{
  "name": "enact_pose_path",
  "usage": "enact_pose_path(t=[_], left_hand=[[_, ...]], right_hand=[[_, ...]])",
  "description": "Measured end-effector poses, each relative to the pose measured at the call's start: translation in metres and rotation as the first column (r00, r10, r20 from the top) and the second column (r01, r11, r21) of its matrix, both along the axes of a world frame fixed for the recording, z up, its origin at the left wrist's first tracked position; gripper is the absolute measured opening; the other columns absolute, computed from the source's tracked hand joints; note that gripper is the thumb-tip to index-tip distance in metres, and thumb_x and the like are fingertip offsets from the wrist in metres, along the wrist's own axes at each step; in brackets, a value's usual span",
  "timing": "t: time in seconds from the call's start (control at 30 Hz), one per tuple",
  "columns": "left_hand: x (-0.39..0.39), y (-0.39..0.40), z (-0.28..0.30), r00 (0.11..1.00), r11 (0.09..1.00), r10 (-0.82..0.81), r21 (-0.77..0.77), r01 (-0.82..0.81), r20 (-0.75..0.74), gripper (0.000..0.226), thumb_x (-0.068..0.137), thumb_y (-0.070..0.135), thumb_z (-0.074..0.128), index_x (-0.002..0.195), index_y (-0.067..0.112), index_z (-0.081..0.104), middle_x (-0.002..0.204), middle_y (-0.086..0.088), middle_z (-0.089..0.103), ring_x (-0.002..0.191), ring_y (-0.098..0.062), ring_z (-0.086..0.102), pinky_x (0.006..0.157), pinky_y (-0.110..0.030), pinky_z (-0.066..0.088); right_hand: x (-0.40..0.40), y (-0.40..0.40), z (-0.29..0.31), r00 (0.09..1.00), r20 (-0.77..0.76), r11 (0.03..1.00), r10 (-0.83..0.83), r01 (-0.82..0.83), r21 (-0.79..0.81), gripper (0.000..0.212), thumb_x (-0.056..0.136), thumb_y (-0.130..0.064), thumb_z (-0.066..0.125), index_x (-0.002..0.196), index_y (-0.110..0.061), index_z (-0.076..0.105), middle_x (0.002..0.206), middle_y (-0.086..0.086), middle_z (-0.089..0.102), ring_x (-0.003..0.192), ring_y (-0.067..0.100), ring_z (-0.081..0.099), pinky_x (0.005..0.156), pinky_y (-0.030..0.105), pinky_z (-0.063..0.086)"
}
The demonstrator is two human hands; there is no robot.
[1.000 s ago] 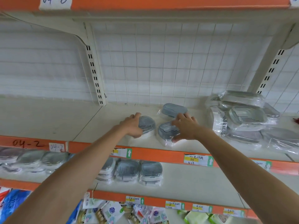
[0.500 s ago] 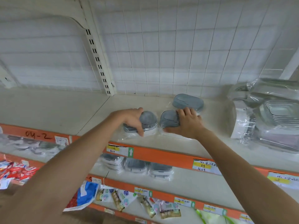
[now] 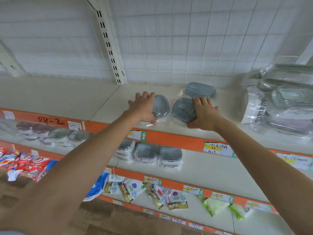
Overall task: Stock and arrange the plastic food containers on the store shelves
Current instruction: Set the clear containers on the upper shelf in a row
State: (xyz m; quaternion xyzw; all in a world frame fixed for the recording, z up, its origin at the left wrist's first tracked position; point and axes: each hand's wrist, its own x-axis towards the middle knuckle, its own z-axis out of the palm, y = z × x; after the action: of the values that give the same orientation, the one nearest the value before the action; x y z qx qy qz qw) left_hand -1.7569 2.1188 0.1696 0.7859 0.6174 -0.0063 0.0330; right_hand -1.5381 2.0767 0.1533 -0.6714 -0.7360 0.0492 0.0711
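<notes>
Three small grey-lidded containers in clear wrap lie on the upper shelf (image 3: 108, 106). My left hand (image 3: 144, 107) lies over the left container (image 3: 161, 106), fingers stretched across its left side and thumb at its front edge. My right hand (image 3: 203, 113) rests on the middle container (image 3: 183, 108), fingers spread over the lid's right side, thumb at the front. The third container (image 3: 199, 89) sits just behind, untouched.
A pile of larger wrapped containers (image 3: 284, 102) fills the shelf's right end. More small wrapped containers (image 3: 149, 153) stand on the shelf below, with others further left. Snack packets (image 3: 152, 192) lie on the lowest shelf. A slotted upright (image 3: 110, 44) rises at the back.
My view has shifted closer and to the left. Both hands stay on the same two containers; my left fingers now reach further back over the left one.
</notes>
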Motion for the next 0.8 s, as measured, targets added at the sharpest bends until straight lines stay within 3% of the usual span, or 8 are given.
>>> enact_pose_path(t=[0.17, 0.3, 0.47, 0.63, 0.8], left_hand=[[-0.026, -0.046, 0.0, 0.996, 0.943, -0.079, 0.326, 0.059, 0.048, 0.099, 0.061, 0.045, 0.082, 0.139, 0.019, 0.027, 0.134, -0.005, 0.033, 0.121, -0.028, 0.03, 0.09, -0.045, 0.036], [-0.063, -0.093, 0.005, 0.989, 0.903, -0.141, 0.416, 0.108, 0.05, 0.101, 0.061, 0.048, 0.082, 0.141, 0.02, 0.027, 0.136, -0.005, 0.033, 0.12, -0.028, 0.031, 0.091, -0.045, 0.034], [-0.112, -0.169, -0.019, 0.992, 0.936, -0.121, 0.336, 0.105, 0.027, 0.103, 0.063, 0.049, 0.081, 0.144, 0.02, 0.023, 0.139, -0.005, 0.032, 0.124, -0.026, 0.032, 0.1, -0.047, 0.035], [-0.145, -0.215, -0.036, 0.984, 0.98, -0.145, 0.122, 0.157, -0.104, 0.102, 0.067, 0.054, 0.077, 0.141, 0.012, 0.022, 0.144, -0.008, 0.03, 0.131, -0.028, 0.028, 0.106, -0.057, 0.03], [-0.144, -0.217, -0.054, 0.981, 0.985, -0.167, 0.029, 0.17, -0.098, 0.103, 0.069, 0.048, 0.077, 0.145, 0.012, 0.018, 0.146, -0.01, 0.019, 0.135, -0.032, 0.021, 0.104, -0.054, 0.034]], right_hand=[[-0.025, -0.051, 0.011, 0.981, 0.167, 0.939, -0.102, 0.04, 0.341, 0.088, 0.061, -0.039, 0.079, 0.13, -0.008, 0.034, 0.129, 0.008, 0.037, 0.116, 0.028, 0.036, 0.088, 0.042, 0.038], [-0.058, -0.101, 0.012, 0.976, 0.201, 0.893, -0.089, -0.011, 0.45, 0.084, 0.062, -0.036, 0.075, 0.131, -0.007, 0.038, 0.127, 0.01, 0.042, 0.112, 0.029, 0.039, 0.083, 0.041, 0.037], [-0.102, -0.167, -0.007, 0.953, 0.3, 0.937, -0.047, -0.062, 0.342, 0.093, 0.065, -0.047, 0.074, 0.138, -0.01, 0.029, 0.135, 0.005, 0.034, 0.118, 0.026, 0.035, 0.087, 0.04, 0.036], [-0.128, -0.211, -0.023, 0.894, 0.439, 0.963, 0.092, -0.191, 0.187, 0.091, 0.069, -0.048, 0.068, 0.139, -0.01, 0.025, 0.137, 0.008, 0.031, 0.123, 0.027, 0.033, 0.089, 0.04, 0.038], [-0.133, -0.211, -0.042, 0.904, 0.391, 0.973, 0.172, -0.219, 0.077, 0.092, 0.066, -0.046, 0.073, 0.139, -0.014, 0.025, 0.135, 0.007, 0.03, 0.123, 0.026, 0.036, 0.093, 0.04, 0.04]])
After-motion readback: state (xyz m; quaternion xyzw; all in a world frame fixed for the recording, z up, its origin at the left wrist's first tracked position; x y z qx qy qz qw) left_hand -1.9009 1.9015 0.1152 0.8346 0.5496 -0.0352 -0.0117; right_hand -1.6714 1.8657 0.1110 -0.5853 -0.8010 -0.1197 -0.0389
